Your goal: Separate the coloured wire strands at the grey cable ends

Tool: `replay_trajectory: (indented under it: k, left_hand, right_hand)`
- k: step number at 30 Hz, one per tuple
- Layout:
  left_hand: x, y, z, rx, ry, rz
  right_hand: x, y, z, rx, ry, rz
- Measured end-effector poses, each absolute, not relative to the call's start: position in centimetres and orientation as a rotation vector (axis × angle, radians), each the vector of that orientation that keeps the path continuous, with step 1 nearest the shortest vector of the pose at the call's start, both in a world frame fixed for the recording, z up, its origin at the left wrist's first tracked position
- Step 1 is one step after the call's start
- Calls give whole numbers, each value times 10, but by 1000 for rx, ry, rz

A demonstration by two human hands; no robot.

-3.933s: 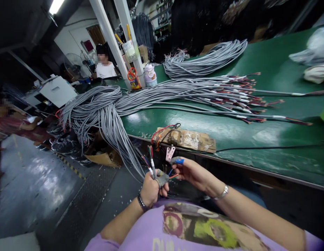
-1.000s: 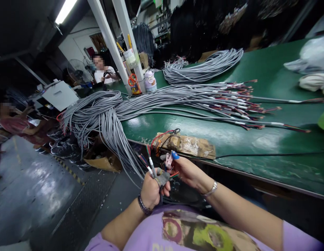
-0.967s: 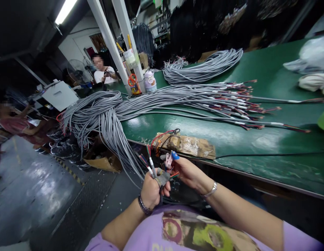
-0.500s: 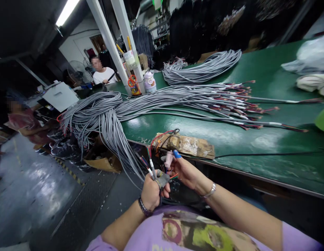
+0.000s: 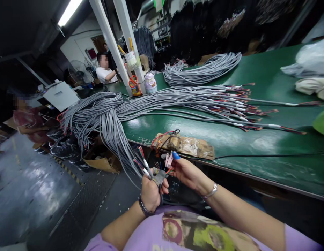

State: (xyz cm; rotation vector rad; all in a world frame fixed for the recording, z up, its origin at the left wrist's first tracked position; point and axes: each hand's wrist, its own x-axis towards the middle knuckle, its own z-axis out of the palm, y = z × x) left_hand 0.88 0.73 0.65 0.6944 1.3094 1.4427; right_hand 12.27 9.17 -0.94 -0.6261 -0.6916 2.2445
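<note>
My left hand (image 5: 150, 193), a worn grey covering on its thumb, is closed around several grey cables (image 5: 148, 168) near their stripped ends. White sleeves and thin coloured wires stick out above the fist, and more bare wire ends fan out on its right. My right hand (image 5: 187, 174), blue wrapping on one fingertip, pinches a small pink clip-like piece (image 5: 168, 161). Its lower fingers meet red and green wires (image 5: 169, 170) beside the left hand. Whether those fingers grip the wires is hard to see. Both hands are in front of the bench edge.
On the green bench (image 5: 266, 139) lie a long bundle of grey cables (image 5: 162, 99) and a coiled bundle (image 5: 204, 71). A worn wooden block (image 5: 196, 147) with wiring sits at the front edge. A cardboard box (image 5: 105, 162) stands below. Two people are at left.
Both hands and the held cables have shifted slightly left. The pink piece now shows more clearly above the wires. In the background, the person in white has turned and moved an arm.
</note>
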Motion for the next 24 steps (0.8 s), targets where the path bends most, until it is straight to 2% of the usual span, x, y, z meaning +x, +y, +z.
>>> replay_trajectory:
  k: [9, 18, 24]
  left_hand:
    - [10, 10, -1, 741, 1355, 1377]
    - [2, -6, -6, 759, 1355, 1381]
    - [2, -6, 0, 759, 1313, 1400]
  right_hand:
    - [116, 92, -12, -647, -648, 2189]
    - [135, 95, -20, -678, -715, 2430]
    - [130, 97, -6, -681, -763, 2280]
